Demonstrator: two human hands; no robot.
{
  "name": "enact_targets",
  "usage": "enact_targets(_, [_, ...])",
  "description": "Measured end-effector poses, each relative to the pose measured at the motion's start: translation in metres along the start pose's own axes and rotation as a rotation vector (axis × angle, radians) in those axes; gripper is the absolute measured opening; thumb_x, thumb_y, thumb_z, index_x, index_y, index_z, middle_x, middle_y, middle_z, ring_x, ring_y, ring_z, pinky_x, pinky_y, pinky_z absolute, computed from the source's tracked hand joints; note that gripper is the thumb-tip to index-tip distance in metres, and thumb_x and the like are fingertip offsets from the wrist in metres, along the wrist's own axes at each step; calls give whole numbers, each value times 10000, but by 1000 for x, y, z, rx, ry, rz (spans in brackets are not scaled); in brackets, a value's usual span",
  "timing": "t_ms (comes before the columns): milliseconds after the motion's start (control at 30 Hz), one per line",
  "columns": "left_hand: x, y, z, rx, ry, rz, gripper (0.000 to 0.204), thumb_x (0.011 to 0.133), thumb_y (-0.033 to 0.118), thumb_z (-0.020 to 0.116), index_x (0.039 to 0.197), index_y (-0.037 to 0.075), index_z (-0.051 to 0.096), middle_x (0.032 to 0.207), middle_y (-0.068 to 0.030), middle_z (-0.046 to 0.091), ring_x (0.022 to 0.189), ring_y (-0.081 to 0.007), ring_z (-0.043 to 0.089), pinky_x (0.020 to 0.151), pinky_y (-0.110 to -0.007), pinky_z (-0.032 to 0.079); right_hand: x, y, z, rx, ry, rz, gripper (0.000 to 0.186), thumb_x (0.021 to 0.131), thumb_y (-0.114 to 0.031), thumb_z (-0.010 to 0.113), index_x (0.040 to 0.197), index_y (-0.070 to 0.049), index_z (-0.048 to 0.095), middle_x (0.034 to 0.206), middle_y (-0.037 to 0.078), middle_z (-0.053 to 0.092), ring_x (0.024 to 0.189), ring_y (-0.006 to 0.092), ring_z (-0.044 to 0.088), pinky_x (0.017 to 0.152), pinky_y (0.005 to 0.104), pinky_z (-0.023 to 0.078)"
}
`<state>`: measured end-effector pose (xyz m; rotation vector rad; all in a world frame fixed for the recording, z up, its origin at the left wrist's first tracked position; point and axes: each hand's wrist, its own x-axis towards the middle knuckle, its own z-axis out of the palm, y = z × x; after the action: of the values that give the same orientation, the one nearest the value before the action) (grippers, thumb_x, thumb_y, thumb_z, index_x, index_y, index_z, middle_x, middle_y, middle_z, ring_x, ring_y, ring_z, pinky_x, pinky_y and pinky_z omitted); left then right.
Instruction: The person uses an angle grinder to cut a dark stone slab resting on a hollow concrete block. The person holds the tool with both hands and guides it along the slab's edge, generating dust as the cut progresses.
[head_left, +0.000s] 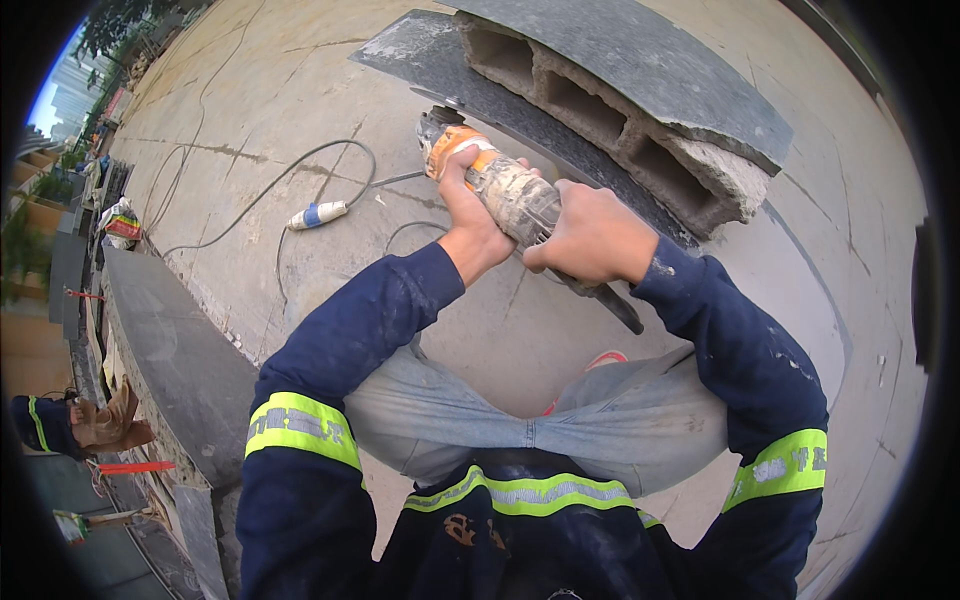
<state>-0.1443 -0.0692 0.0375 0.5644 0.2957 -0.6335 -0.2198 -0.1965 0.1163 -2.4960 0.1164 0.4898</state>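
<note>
Both hands are on a dusty orange and grey angle grinder (490,180). My left hand (470,215) wraps around its front body, just behind the head. My right hand (590,230) grips the rear body, where a dark part hangs toward my knees. The grinder's disc (435,95) is beside a dark grey stone slab (395,50); whether they touch I cannot tell. A broken hollow concrete block (650,155) lies on that slab, with another grey slab (680,70) on top of it.
A grey cable with a blue and white plug connector (318,212) loops on the paving at left. Long slabs (170,330) line the left side, near bags (118,222) and a co-worker's dark sleeve (45,425). My bent knees are below the grinder.
</note>
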Motion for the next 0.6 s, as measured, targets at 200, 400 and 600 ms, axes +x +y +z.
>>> enact_targets(200, [-9,-9,4,-4,-10,-2,591,712,497,580,1030,11,469,910,-117,545,857,-269,580,778,-413,506,-13,5,1,-12,10,-8,643,586,-391,731,966,104,573,881,258,649,831,341,665,743,334,535])
enact_targets(400, [-16,-16,7,-2,-16,-10,582,712,485,589,1036,22,452,926,-122,533,856,-274,575,776,-413,507,-23,10,-1,29,-1,9,636,588,-388,734,966,98,571,885,261,648,835,340,665,752,336,534])
enact_targets(600, [-20,-21,8,12,-31,9,574,714,476,599,1042,33,439,935,-121,528,866,-281,574,769,-416,514,-28,14,0,40,-5,4,639,591,-390,730,972,96,568,890,266,646,843,348,663,759,341,532])
